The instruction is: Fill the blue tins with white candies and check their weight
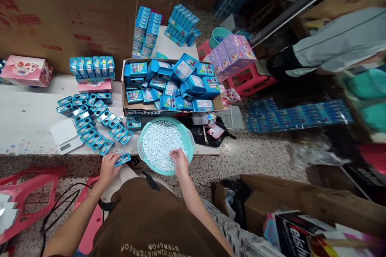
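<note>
My left hand (pixel 107 168) grips a small open blue tin (pixel 122 160) at the front edge of the white table (pixel 30 128). My right hand (pixel 179 162) rests with bunched fingers in a heap of small white mints (pixel 158 144), which fill a round teal basin (pixel 187 138). Whether those fingers hold any mints, I cannot tell. Several open blue tins (pixel 90 121) lie in loose rows left of the basin, next to a white digital scale (pixel 65 136). A cardboard box (pixel 171 111) heaped with blue tins stands behind the basin.
Stacks of blue tins (pixel 146 32) rise behind the box, and a pink box (pixel 26 71) sits at the far left. A co-worker's leg (pixel 331 44) enters at the right, near purple boxes (pixel 232 57) on a pink stool. Packaged tins (pixel 298 115) cover part of the floor.
</note>
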`<state>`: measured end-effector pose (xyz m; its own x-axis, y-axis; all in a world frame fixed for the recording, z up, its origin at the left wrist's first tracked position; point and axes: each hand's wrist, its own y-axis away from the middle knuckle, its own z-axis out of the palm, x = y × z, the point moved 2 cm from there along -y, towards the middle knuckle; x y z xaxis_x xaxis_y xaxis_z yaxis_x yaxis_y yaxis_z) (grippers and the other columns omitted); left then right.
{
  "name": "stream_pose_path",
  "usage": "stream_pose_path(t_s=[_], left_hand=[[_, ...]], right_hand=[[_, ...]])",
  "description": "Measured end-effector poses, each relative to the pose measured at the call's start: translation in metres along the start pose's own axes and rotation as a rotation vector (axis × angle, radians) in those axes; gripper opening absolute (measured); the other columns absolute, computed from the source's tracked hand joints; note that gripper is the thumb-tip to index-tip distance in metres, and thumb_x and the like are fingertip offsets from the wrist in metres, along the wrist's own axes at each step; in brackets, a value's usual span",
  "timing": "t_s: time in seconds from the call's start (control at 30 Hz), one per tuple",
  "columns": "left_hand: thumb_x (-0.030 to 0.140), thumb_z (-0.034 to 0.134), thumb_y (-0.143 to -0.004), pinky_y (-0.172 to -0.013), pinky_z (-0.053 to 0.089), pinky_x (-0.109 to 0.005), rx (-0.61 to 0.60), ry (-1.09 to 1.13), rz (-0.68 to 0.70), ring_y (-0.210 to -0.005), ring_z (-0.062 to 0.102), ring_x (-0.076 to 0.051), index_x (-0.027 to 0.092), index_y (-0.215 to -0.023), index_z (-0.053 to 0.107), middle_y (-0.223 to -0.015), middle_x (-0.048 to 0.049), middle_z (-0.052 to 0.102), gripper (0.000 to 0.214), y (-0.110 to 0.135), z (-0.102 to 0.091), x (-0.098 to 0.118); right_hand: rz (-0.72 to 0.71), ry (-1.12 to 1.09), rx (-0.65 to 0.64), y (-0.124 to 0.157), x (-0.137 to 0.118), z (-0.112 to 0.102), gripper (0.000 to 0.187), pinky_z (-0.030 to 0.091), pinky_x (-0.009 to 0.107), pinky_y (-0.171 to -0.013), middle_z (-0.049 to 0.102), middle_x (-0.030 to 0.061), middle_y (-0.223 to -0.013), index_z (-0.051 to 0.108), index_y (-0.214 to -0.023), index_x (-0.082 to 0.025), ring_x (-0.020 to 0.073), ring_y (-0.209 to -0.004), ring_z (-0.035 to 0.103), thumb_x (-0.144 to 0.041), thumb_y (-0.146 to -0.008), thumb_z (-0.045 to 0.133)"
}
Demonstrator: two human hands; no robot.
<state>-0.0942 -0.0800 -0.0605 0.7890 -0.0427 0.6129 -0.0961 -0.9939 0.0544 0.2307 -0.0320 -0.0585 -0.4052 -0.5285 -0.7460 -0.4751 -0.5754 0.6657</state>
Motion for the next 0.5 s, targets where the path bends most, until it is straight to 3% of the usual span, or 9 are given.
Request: stream_pose_path(t_s=[0.17,0.27,0.37,0.5], left_hand=[[0.028,0.060,-0.076,-0.093,0.038,-0.044,-0.027,0.006,0.047,-0.102,0.057,-0.026,0.024,-0.111,0.060,-0.105,-0.0089,0.064,0.035,-0.012,0.016,0.005],[0.027,0.061,-0.076,-0.093,0.039,-0.043,-0.018,0.031,0.049,-0.102,0.057,-0.025,0.024,-0.112,0.059,-0.107,-0.0081,0.064,0.036,-0.007,0.015,0.011],[0.028,0.061,-0.077,-0.094,0.040,-0.041,0.056,0.036,0.005,-0.103,0.057,-0.023,0.025,-0.113,0.057,-0.108,-0.0068,0.063,0.037,0.014,-0.002,0.014],[0.032,0.061,-0.078,-0.091,0.043,-0.039,0.255,-0.010,-0.152,-0.101,0.057,-0.023,0.025,-0.112,0.057,-0.106,-0.0067,0.064,0.035,0.045,-0.048,0.011]], right_hand=[[-0.039,0.135,-0.032,0.001,-0.002,0.004,0.032,0.051,0.025,-0.063,0.065,0.0013,-0.063,0.059,-0.067,-0.017,0.0139,-0.062,0.064,-0.050,-0.067,0.059],[-0.065,0.186,-0.046,-0.001,-0.001,0.002,0.035,0.051,0.027,-0.061,0.066,0.0022,-0.063,0.060,-0.068,-0.018,0.0151,-0.061,0.064,-0.052,-0.065,0.059],[-0.088,0.199,-0.042,-0.006,0.003,-0.001,0.036,0.051,0.027,-0.059,0.066,0.0023,-0.062,0.060,-0.068,-0.017,0.0154,-0.061,0.064,-0.053,-0.062,0.062],[-0.064,0.211,-0.059,-0.012,0.010,0.005,0.034,0.051,0.028,-0.058,0.065,0.0015,-0.059,0.060,-0.066,-0.017,0.0147,-0.057,0.062,-0.051,-0.060,0.061]])
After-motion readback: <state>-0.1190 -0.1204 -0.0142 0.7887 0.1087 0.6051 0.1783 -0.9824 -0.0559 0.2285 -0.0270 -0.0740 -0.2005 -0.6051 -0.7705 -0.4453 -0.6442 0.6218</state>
